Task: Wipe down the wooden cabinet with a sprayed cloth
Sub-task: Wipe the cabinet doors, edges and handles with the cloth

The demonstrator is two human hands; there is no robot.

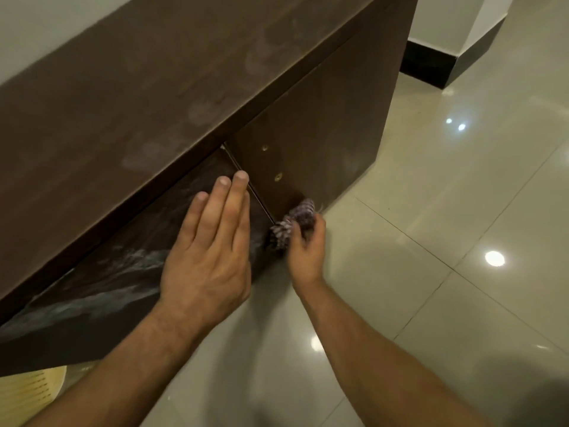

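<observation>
Glossy beige tile floor [431,211], and a dark brown wooden cabinet [154,97] against the wall with smudgy prints on top. Left hand [212,251] lies flat, fingers straight, on the streaky left door. Right hand [306,245] is bunched around a purple checked cloth [294,221], pressed at the right door's bottom corner, so the unwiped panel runs up and away from it.

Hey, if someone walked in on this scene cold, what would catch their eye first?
Two bare hands at a dark wooden cabinet: the left hand lies flat against one door, while the right hand presses a bunched checked cloth low against the next door. Pale smudges mark the cabinet top, and the glossy tiled floor reflects ceiling lights.
</observation>
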